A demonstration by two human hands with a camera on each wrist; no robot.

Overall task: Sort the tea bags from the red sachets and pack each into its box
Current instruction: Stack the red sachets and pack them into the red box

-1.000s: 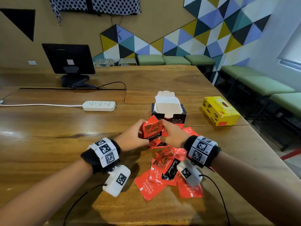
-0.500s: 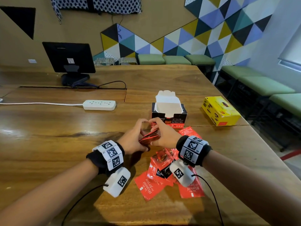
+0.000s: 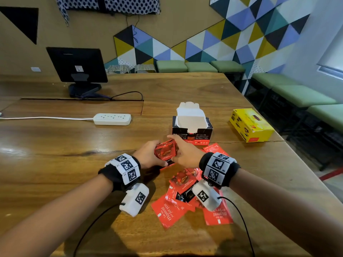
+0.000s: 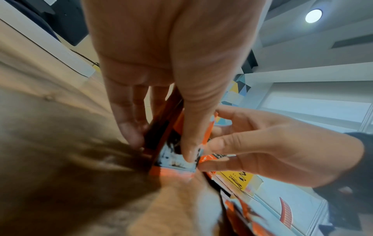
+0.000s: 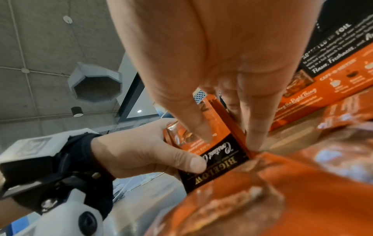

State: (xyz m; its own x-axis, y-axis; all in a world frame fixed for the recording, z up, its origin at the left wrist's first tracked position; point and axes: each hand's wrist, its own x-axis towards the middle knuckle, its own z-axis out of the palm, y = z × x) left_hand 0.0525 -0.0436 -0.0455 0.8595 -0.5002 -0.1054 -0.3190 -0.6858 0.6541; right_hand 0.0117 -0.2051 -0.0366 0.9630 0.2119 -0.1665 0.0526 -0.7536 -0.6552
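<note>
Both hands hold one stack of red sachets (image 3: 165,152) upright between them, just in front of the open black-and-red box (image 3: 192,130). My left hand (image 3: 159,156) pinches the stack's left side, thumb in front and fingers behind. My right hand (image 3: 176,151) pinches its right side. In the left wrist view the stack (image 4: 173,159) stands with its lower edge on the wood under my left hand (image 4: 161,148). The right wrist view shows the stack's black label (image 5: 218,159) under my right hand (image 5: 229,138). More loose red sachets (image 3: 172,210) lie below my right wrist.
A shut yellow box (image 3: 250,125) lies at the right near the table edge. Far left are a white power strip (image 3: 112,119) with its cable and a black monitor (image 3: 78,65). Green benches (image 3: 300,93) stand beyond the table's right edge.
Half a second ago the stack was tipped edge-on between my hands; now it stands upright again, slightly lower and nearer the table. Both hands kept their hold.
</note>
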